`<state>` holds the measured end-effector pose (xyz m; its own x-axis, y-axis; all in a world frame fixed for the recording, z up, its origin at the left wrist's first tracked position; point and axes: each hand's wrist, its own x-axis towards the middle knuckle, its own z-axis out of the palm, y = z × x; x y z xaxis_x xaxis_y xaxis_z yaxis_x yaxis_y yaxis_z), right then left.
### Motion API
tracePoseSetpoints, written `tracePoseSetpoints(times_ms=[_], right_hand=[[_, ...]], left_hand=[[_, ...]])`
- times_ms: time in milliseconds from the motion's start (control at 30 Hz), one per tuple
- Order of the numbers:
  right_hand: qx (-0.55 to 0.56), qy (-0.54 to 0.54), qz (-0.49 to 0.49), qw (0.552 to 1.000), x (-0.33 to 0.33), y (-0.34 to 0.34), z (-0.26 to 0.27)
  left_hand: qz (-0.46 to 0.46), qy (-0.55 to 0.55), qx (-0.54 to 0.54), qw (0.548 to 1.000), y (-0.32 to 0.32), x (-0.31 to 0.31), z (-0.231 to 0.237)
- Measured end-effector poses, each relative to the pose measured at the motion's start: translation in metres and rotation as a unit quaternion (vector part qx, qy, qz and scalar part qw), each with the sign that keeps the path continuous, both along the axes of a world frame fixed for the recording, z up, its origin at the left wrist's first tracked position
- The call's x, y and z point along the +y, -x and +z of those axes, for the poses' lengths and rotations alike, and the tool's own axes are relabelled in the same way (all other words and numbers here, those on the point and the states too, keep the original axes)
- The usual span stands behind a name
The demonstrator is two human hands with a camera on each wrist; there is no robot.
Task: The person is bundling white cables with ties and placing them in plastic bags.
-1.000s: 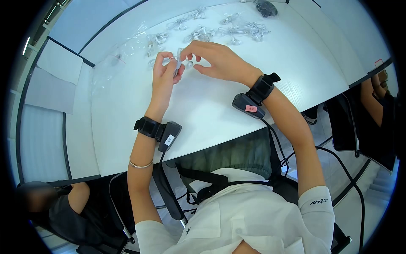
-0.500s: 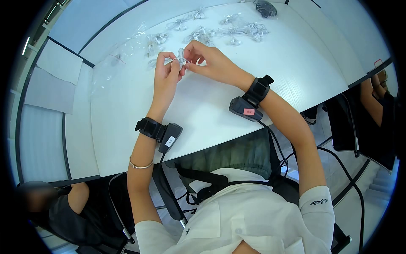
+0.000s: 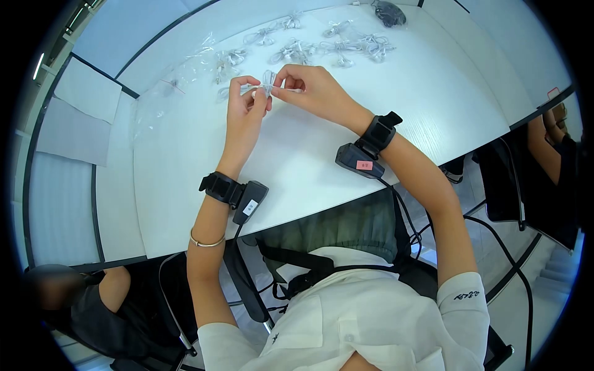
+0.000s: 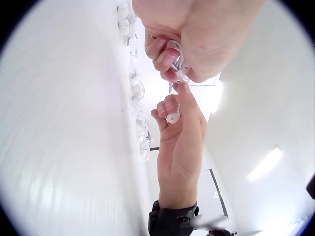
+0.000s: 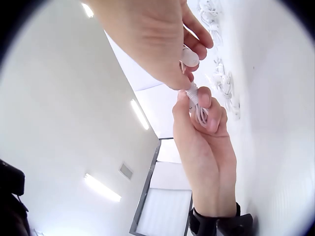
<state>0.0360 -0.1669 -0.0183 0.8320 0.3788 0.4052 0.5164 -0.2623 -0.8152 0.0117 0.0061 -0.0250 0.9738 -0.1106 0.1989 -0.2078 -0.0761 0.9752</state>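
A white earphone cable is folded into a small bundle, with turns of cord wound round its middle. My left hand grips this bundle between thumb and curled fingers, and loops stick out past the fingertips. From the right, my right hand pinches the cord close beside the winding, its thumb and index fingertip right at the left hand's fingers. A white earbud hangs at the right hand's curled fingers. Another small white earbud piece shows by the left thumb in the head view. Both hands are over the white table.
Several bundled white earphone cables lie along the back of the table. Crumpled clear plastic lies at the left, and a dark bagged item at the back right. White partitions border the table. People sit on both sides.
My right hand, apart from the bundle with fingers spread a second ago, has closed in and now pinches the cord. My left hand keeps its grip, with the cable loops turned more upright.
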Motion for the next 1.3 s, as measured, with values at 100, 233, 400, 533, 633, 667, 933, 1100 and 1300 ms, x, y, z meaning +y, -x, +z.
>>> tracePoseSetpoints(times_ms=[100,233,400,533,633,667,933,1100,1300], right_hand=[[-0.006,0.004,-0.013,1.0,0.001,0.002,0.002],[-0.02,0.009,-0.02,1.0,0.0,0.001,0.002],[-0.01,-0.003,-0.018,1.0,-0.001,0.0,0.001],[-0.014,-0.009,-0.009,1.0,-0.001,-0.001,0.001],[-0.019,-0.006,0.011,1.0,-0.001,0.0,0.002],[-0.021,-0.003,0.019,1.0,-0.001,0.0,0.003],[-0.044,-0.01,0.008,0.999,0.001,0.001,0.003],[-0.011,-0.007,0.029,0.999,0.0,0.001,0.004],[0.01,0.006,0.081,0.997,-0.006,-0.001,0.003]], left_hand=[[0.006,0.0,0.004,1.0,0.001,-0.002,0.001],[0.004,0.039,0.04,0.998,0.003,-0.002,0.007],[-0.007,0.072,0.057,0.996,0.002,-0.001,0.008],[-0.022,0.086,0.069,0.994,0.001,0.002,0.008],[-0.02,0.097,0.066,0.993,0.001,0.001,0.008],[-0.018,0.1,0.064,0.993,0.002,0.001,0.009],[-0.013,0.072,0.051,0.996,0.002,0.0,0.01],[-0.018,0.064,0.048,0.997,0.001,0.003,0.009],[0.016,0.072,0.058,0.996,0.0,0.003,0.008]])
